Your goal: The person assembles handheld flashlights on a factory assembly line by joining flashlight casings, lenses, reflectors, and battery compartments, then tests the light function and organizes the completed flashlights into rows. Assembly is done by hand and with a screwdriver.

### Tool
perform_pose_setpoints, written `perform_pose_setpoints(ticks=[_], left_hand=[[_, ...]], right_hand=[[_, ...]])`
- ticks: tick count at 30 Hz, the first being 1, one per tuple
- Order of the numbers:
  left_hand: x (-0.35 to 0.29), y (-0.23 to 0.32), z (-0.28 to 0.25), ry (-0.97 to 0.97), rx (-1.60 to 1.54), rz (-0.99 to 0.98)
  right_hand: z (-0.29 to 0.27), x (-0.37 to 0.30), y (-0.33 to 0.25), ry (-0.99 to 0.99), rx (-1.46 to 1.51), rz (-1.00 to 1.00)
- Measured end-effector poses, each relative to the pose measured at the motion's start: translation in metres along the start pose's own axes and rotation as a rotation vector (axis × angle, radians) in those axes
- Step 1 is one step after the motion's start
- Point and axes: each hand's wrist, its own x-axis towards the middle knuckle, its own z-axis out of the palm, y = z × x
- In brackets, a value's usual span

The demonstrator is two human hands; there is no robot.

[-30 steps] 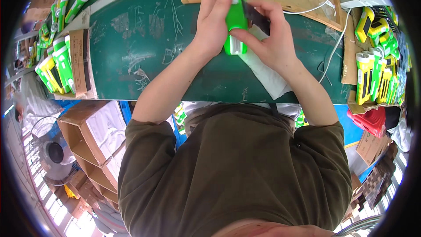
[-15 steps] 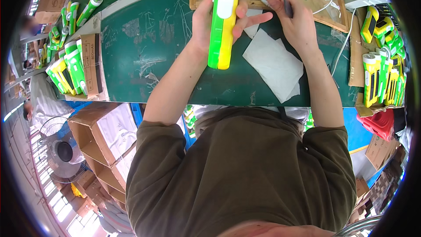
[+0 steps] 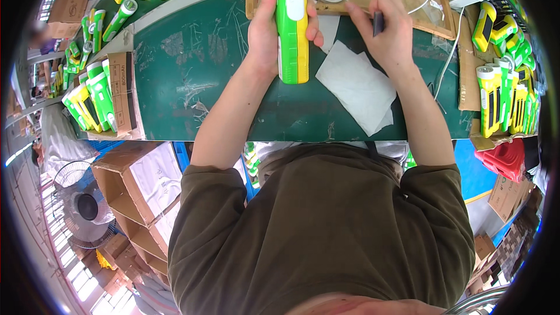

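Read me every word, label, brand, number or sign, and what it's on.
I don't copy out wording, only where it stands.
Left torch box: sideways print, partly legible.
Lower-left white sheet: writing, blurred.
Upper-left carton: mark, too small.
Lower-right carton: print, too small.
Held torch: none legible.

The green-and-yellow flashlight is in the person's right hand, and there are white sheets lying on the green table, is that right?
Not quite: the head view shows the green-and-yellow flashlight in the person's left hand, not the right hand. The white sheets are indeed lying on the green table.
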Motion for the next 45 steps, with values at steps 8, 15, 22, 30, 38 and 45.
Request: perform_pose_setpoints(ticks=[8, 15, 22, 30, 38, 45], left_hand=[[0.006, -0.004, -0.006, 0.101, -0.102, 0.0], [0.002, -0.001, 0.009, 0.165, 0.102, -0.013], [-0.001, -0.004, 0.011, 0.122, 0.177, 0.139], [0.005, -0.021, 0.005, 0.164, 0.168, 0.174], [0.005, 0.012, -0.011, 0.246, 0.63, 0.305], [0.009, -0.003, -0.019, 0.215, 0.659, 0.231]], right_hand=[[0.0, -0.011, -0.027, -0.342, 0.384, 0.081], [-0.001, -0.009, -0.03, -0.541, 0.409, 0.121], [0.008, -0.017, -0.031, -0.543, 0.509, 0.376], [-0.01, -0.017, -0.039, -0.38, 1.06, 0.655], [-0.244, -0.067, 0.003, -0.378, 0.806, 0.874], [-0.397, -0.368, -0.025, 0.211, 0.852, 1.298]])
